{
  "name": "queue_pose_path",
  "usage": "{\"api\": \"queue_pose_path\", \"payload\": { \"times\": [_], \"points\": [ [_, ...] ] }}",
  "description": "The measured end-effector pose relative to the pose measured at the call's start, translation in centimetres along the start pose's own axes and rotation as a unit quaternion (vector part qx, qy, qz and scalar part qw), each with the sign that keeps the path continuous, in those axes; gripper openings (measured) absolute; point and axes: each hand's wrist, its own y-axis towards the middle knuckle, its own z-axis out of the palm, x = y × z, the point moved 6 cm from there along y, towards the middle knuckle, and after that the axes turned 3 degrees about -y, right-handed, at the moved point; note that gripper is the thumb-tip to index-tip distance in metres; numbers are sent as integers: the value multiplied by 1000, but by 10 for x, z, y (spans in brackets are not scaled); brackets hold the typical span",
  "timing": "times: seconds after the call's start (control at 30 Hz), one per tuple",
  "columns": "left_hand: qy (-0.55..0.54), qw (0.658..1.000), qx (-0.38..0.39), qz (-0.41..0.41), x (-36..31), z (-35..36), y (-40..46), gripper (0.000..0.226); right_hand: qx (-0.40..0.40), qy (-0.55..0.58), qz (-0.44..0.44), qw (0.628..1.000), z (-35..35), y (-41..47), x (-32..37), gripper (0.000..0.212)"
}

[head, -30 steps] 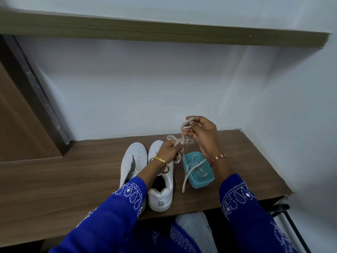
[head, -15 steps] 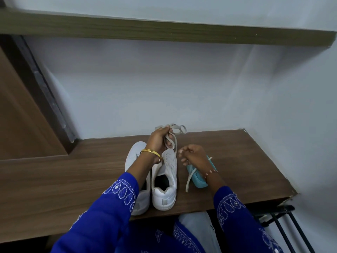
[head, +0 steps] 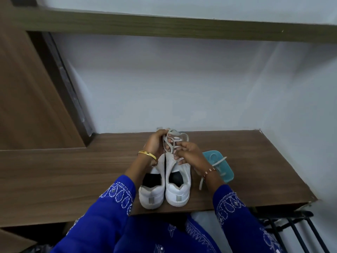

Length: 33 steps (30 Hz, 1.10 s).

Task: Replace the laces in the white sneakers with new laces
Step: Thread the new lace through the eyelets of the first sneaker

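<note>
Sneakers (head: pixel 165 181) on wood desk (head: pixel 73 172), white wall (head: pixel 182 92)

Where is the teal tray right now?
In the head view the teal tray lies on the desk, right of the sneakers, just beyond the right hand's wrist, a lace draped across it.

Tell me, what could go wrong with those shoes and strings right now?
The lace is bunched in loops between the left hand and right hand, so it might knot up. Another lace trails off the teal tray near the right wrist, so a move could drag it. The white sneakers sit with heels close to the shelf edge and might get nudged off.
</note>
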Motion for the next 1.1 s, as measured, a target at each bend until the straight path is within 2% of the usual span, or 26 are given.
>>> {"api": "queue_pose_path", "payload": {
  "times": [0.1, 0.23, 0.33, 0.47, 0.57, 0.6, 0.73, 0.83, 0.93, 1.1],
  "points": [
    [-18, 999, -23, 24, -11, -16, -11, 63, 37, -15, 2, 999, 26, 0, 2, 15],
    [-64, 992, -89, 59, -26, -52, -24, 39, 44, 5, -10, 999, 57, 2, 9, 16],
    [-68, 983, -151, 80, -33, -91, -29, 38, 59, 39, -21, 997, 84, 7, 15, 7],
    [33, 954, -289, 76, -26, -148, -37, 39, 48, 43, 4, 998, 117, 15, 7, 14],
    [174, 933, -315, 16, -15, -167, -48, 40, 41, 20, 43, 998, 133, 21, -10, 9],
    [237, 920, -311, -3, -11, -172, -50, 40, 40, -2, 52, 998, 137, 22, -15, 6],
    [437, 858, -262, -71, 5, -183, -53, 31, 33, -47, 66, 996, 137, 25, -25, 24],
    [539, 799, -233, -127, 9, -180, -54, 36, 19, -75, 35, 996, 131, 26, -22, 24],
    [624, 737, -233, -115, 9, -175, -52, 36, -13, -121, -8, 993, 119, 25, -17, 23],
    [685, 666, -277, -98, 5, -170, -51, 30, -71, -133, -48, 987, 92, 21, -15, 19]
  ]
}}
